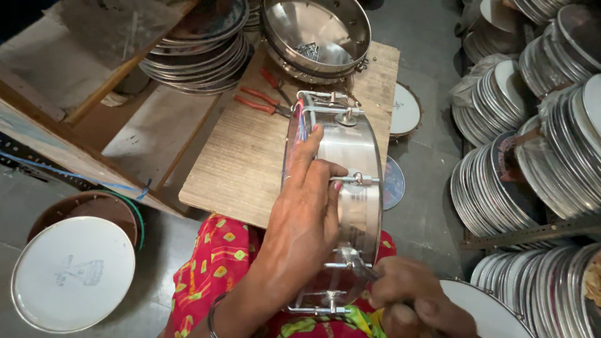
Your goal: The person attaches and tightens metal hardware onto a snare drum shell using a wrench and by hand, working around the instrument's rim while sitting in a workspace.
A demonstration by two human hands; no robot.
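Observation:
A shiny steel frame drum [354, 156] stands on its edge, resting against a wooden board [244, 163] and my lap. My left hand [307, 206] grips its rim from above, fingers curled around a metal tension hook on the shell. My right hand [413, 300] at the bottom right is closed on a small metal tool [363, 266] set on a lower tension bolt of the drum. Several hooks and bolts run along the drum's shell.
Red-handled pliers [263, 103] lie on the board's far end. A stack of steel drum shells [319, 37] sits behind them, another stack [200, 50] at the left. Rows of finished drums [532, 156] line the right. A white-skinned drum [72, 272] lies on the floor at left.

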